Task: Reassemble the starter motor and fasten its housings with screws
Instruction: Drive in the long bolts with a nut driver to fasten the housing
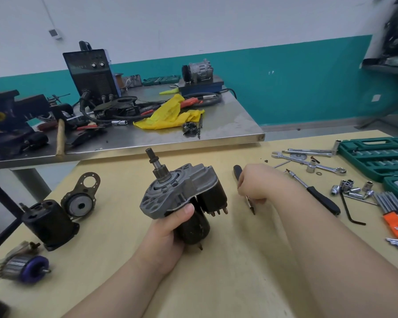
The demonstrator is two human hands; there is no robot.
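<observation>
- Left hand (170,228) grips grey cast-metal starter motor assembly with black cylindrical body (184,198), held above tan wooden tabletop (239,260), shaft pointing to 11 o'clock.
- Right hand (257,183), at 3 o'clock of motor, curls around black-handled screwdriver (244,187), tip toward 5 o'clock.
- Black cylindrical motor housing (48,223) lies at 9 o'clock.

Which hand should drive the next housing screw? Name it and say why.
Probably the right hand: it already grips the screwdriver, while the left hand is occupied holding the starter motor above the table.

Legible text: none. Welder (91,72) front panel markings too blurred to read. Tool cases (377,157) show no readable brand.
</observation>
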